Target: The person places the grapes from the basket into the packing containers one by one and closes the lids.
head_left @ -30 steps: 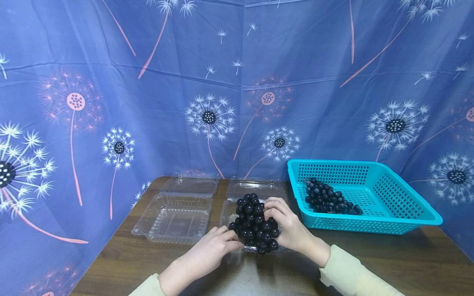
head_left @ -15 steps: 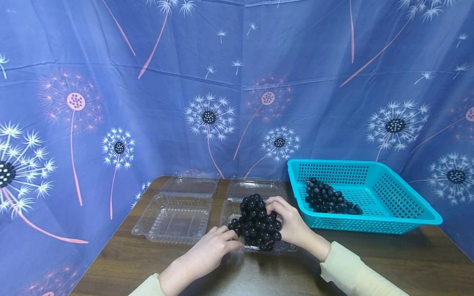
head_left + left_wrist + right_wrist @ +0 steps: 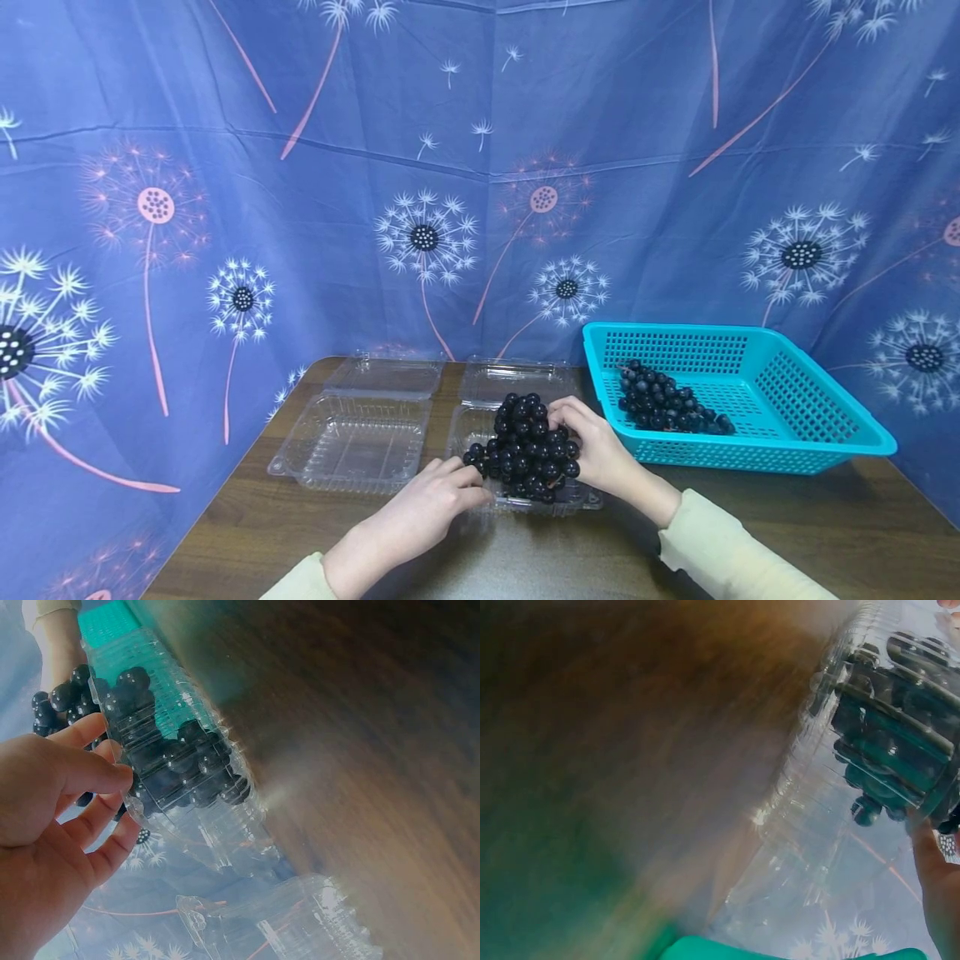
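Grape bunch [image 3: 528,454] heaped in the clear box [image 3: 581,502], between my 2 hands — long axis unclear. Right hand [image 3: 594,446] nearer, fingers curled on the bunch's right flank; left hand [image 3: 441,493] pinches the box's near-left rim.

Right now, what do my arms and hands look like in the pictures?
Your left hand and right hand are ungloved, with no rings that I can see. The left sleeve and right sleeve are pale yellow-green, without visible markings, and leave the wrists bare.
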Motion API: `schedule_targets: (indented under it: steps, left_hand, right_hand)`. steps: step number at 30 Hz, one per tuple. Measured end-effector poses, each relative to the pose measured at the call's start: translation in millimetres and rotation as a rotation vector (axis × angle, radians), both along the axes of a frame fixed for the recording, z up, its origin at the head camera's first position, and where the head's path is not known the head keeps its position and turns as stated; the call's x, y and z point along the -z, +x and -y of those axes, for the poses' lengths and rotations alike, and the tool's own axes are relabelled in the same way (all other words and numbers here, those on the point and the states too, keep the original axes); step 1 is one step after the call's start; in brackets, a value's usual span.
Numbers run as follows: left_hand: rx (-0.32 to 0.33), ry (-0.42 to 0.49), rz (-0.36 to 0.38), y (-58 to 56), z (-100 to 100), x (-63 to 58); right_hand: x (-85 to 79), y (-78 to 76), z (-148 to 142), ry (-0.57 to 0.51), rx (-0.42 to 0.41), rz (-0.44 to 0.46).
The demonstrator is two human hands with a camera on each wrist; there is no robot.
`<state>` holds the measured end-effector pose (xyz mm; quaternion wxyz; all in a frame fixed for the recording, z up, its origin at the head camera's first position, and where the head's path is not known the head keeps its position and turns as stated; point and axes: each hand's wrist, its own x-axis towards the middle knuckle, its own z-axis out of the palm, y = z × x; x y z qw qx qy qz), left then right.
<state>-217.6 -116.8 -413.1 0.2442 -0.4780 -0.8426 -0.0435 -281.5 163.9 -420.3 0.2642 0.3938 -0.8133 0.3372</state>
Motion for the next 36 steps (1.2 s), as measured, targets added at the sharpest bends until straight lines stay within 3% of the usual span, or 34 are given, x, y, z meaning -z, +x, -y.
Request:
schedule_targets:
  steps: [8,18,28,36]
  left_hand:
    - [0.000,-0.002,0.005,0.0,0.0,-0.4]
    - [0.006,0.000,-0.004,0.3,-0.4,0.4]
    - [0.001,0.002,-0.010,1.2,-0.9,0.0]
    - [0.002,0.008,0.006,0.8,-0.7,0.6]
  right_hand:
    - [0.4,-1.2,-4.1,0.066,-0.012,0.002]
    - [1.0,5.8,-11.7,0.177,0.017,0.105]
    - [2.8,13.7,-16.1,0.250,0.149,0.022]
    - [2.3,21.9,-22.2,0.294,0.149,0.132]
